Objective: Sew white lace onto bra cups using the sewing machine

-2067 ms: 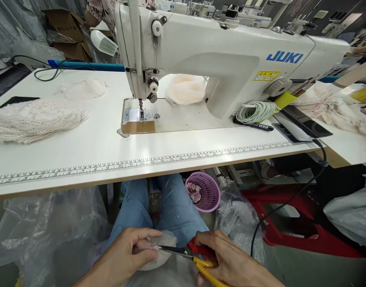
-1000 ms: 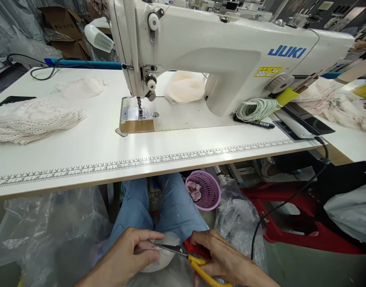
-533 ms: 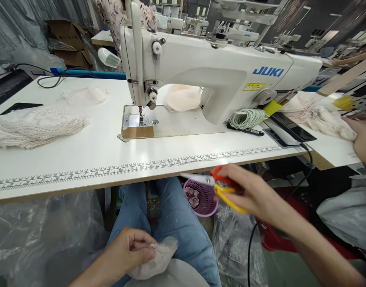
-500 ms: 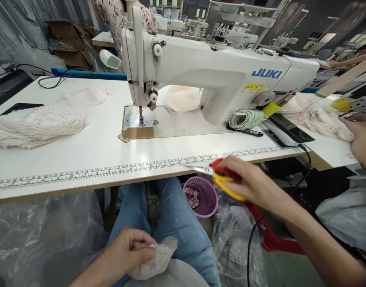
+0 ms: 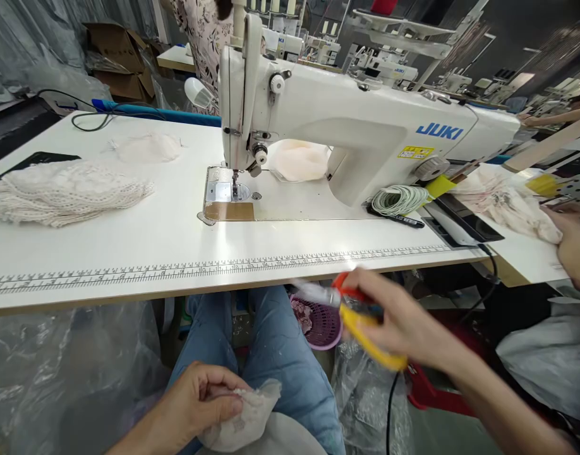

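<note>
Low over the lap, my left hand (image 5: 202,398) pinches a small piece of sheer white fabric (image 5: 252,414) between thumb and fingers. To the right, just off the table's front edge, my right hand (image 5: 389,316) grips scissors (image 5: 361,328) with red and yellow handles. Their blades are blurred by motion and point left, above a purple basket (image 5: 326,328). The scissors and the fabric are well apart. Behind both hands stands a white JUKI sewing machine (image 5: 366,107) on a white table (image 5: 152,246) with a printed ruler.
A stack of white lace pieces (image 5: 67,193) and a pale fabric piece (image 5: 148,148) lie on the table's left. More pale fabric (image 5: 299,161) sits behind the needle. A cord coil (image 5: 398,200) rests by the machine's base. At right, another person's hand (image 5: 577,237) touches cloth.
My right hand has lowered with the scissors, from over the table edge to below it. My left hand still holds the fabric in nearly the same place. The view has shifted slightly.
</note>
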### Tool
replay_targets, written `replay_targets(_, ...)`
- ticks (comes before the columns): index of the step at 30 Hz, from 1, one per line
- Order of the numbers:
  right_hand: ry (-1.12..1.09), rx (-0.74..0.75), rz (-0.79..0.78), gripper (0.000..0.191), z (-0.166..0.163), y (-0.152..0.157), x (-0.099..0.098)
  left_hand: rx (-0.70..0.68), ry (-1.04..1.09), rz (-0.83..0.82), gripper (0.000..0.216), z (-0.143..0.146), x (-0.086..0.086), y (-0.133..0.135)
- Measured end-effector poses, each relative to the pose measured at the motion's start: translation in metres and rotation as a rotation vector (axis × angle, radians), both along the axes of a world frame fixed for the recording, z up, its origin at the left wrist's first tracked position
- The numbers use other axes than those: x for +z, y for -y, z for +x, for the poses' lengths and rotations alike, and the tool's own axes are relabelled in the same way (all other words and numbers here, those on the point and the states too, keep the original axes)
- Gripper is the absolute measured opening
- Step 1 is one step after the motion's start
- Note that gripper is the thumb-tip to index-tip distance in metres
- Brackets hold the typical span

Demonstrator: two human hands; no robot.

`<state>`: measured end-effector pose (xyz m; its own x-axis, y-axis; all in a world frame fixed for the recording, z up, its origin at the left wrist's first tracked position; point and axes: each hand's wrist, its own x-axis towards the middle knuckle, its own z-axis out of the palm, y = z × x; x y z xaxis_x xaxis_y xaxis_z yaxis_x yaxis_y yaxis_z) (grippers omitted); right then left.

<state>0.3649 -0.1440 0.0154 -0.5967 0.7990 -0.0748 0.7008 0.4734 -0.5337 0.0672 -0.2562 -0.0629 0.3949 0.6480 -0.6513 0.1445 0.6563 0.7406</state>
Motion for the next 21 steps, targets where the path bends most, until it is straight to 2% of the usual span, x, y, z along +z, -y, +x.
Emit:
replay_targets(3, -0.003, 0.054, -0.290, 0.054, -0.018, 0.053, -0.026, -0.028, 0.002, -0.020, 0.052, 0.001, 0.004, -0.005)
replay_targets(6, -0.022, 0.058, -0.418, 0.051, -0.025, 0.077, -0.056, -0.048, 0.024, -0.020, 0.049, 0.001, 0.005, -0.006)
replay_targets(9, -0.071, 0.094, -0.475, 0.048, -0.024, 0.082, -0.075, -0.069, 0.026, -0.019, 0.046, 0.001, 0.005, -0.003)
replay_targets(16, -0.077, 0.105, -0.490, 0.042, -0.022, 0.084, -0.079, -0.009, 0.008, -0.031, 0.045, 0.006, 0.005, 0.002)
replay_targets(21, -0.063, 0.119, -0.473, 0.038, -0.022, 0.084, -0.075, -0.054, -0.019, -0.001, 0.046, 0.009, 0.006, -0.001)
